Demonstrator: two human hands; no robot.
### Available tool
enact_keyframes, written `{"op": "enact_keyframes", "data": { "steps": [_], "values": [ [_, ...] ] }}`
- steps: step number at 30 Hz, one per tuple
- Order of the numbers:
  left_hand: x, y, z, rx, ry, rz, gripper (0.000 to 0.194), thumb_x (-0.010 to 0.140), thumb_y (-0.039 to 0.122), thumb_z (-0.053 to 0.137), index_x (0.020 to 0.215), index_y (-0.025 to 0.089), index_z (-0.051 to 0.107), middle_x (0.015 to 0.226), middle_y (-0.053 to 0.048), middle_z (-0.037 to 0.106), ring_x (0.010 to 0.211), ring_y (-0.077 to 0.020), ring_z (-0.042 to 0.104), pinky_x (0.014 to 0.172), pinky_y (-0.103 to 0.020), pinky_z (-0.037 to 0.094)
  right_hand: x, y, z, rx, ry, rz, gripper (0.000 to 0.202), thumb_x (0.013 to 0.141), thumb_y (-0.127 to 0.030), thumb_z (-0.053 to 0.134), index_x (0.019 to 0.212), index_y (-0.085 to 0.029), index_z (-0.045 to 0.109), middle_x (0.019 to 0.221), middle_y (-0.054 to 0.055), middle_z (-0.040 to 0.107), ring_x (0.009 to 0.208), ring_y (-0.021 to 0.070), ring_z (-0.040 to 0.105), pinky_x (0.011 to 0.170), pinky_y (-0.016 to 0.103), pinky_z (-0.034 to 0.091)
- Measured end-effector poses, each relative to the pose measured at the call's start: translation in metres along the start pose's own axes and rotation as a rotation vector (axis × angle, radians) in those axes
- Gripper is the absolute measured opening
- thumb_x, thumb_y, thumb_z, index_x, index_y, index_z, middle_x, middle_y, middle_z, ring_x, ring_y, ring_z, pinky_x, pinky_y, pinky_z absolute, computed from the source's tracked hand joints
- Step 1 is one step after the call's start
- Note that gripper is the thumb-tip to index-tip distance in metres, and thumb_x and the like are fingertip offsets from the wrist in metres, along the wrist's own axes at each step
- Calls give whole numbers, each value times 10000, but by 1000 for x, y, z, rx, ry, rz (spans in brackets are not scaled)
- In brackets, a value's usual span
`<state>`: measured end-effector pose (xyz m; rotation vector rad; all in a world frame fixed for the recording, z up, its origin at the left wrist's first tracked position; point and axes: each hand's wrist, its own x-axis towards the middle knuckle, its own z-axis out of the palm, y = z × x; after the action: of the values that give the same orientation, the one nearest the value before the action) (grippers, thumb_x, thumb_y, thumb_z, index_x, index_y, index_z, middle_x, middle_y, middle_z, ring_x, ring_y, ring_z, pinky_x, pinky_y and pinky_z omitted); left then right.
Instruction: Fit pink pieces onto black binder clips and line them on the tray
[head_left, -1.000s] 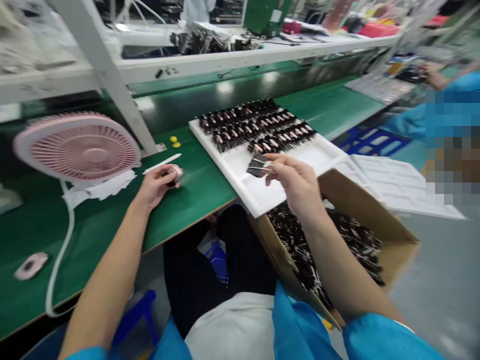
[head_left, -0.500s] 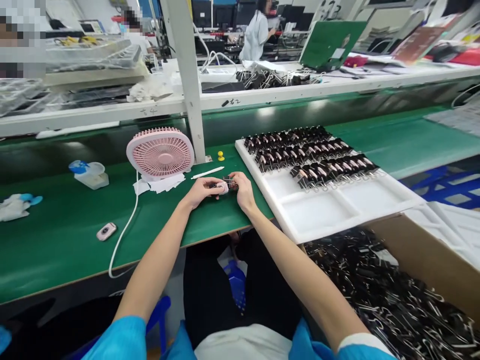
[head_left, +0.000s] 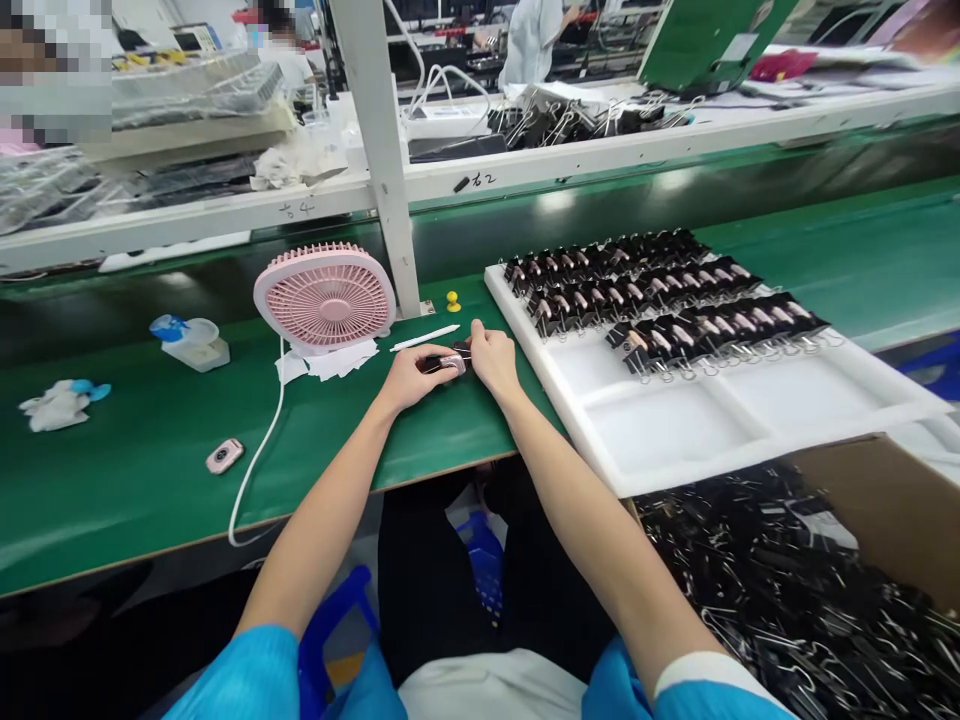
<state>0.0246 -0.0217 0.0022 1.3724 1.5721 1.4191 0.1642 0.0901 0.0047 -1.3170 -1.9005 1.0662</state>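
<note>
My left hand (head_left: 410,379) is closed around a small pink device (head_left: 453,361), held just above the green bench. A dark clip part shows under the left fingers. My right hand (head_left: 494,360) is closed at the device's right end, pinching a black binder clip (head_left: 463,349) that its fingers mostly hide. Whether this clip is seated on the device, I cannot tell. A similar pink device (head_left: 225,456) lies on the bench to the left. On the right, rows of pink devices with black binder clips (head_left: 645,290) stand in a white foam tray (head_left: 551,395).
A pink fan (head_left: 334,300) with a white cable stands behind my left hand. Near it lie a white pen (head_left: 425,338), a yellow knob-shaped piece (head_left: 452,301) and a plastic bottle (head_left: 193,345). Below the tray, a cardboard box (head_left: 892,500) holds loose binder clips.
My hands have tilted the pink device so its round face no longer shows. The right fingers have closed more tightly at the clip. The camera view has shifted slightly.
</note>
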Motion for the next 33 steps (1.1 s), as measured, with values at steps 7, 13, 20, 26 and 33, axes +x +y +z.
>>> {"op": "enact_keyframes", "data": {
  "steps": [7, 13, 20, 26, 33],
  "values": [
    [1, 8, -13, -135, 16, -32, 416, 715, 425, 923, 1009, 142, 843, 992, -120, 800, 811, -227, 706, 677, -332, 602, 3, 5, -5, -153, -50, 18, 676, 1139, -530, 263, 866, -192, 781, 1064, 181, 784, 1098, 357, 704, 963, 394, 463],
    [1, 7, -15, -128, -3, -46, 426, 722, 442, 917, 1013, 139, 847, 995, -123, 796, 803, -220, 693, 633, -312, 591, 1, 10, -2, -208, -50, -33, 640, 1140, -514, 278, 936, -185, 788, 1059, 178, 785, 1056, 350, 696, 884, 370, 461],
    [1, 3, -15, -54, -54, -69, 445, 758, 427, 878, 1109, 157, 837, 974, -105, 785, 743, -200, 680, 636, -318, 589, -4, 11, 1, -238, -55, -151, 632, 1153, -487, 284, 848, -195, 754, 928, 153, 769, 938, 320, 692, 831, 351, 426],
    [-2, 5, -16, -17, -95, -84, 445, 776, 432, 865, 1131, 165, 848, 1021, -113, 799, 741, -207, 695, 655, -330, 592, -9, 9, 3, -295, -52, -231, 609, 1165, -438, 293, 838, -186, 740, 931, 153, 768, 921, 308, 694, 801, 343, 394],
    [-2, 6, -17, -2, -96, -102, 464, 775, 442, 873, 1139, 154, 851, 960, -107, 803, 669, -179, 664, 648, -320, 574, -11, 5, 3, -323, -49, -188, 619, 1161, -453, 276, 839, -188, 733, 962, 171, 768, 934, 319, 699, 802, 354, 397]
  ]
}}
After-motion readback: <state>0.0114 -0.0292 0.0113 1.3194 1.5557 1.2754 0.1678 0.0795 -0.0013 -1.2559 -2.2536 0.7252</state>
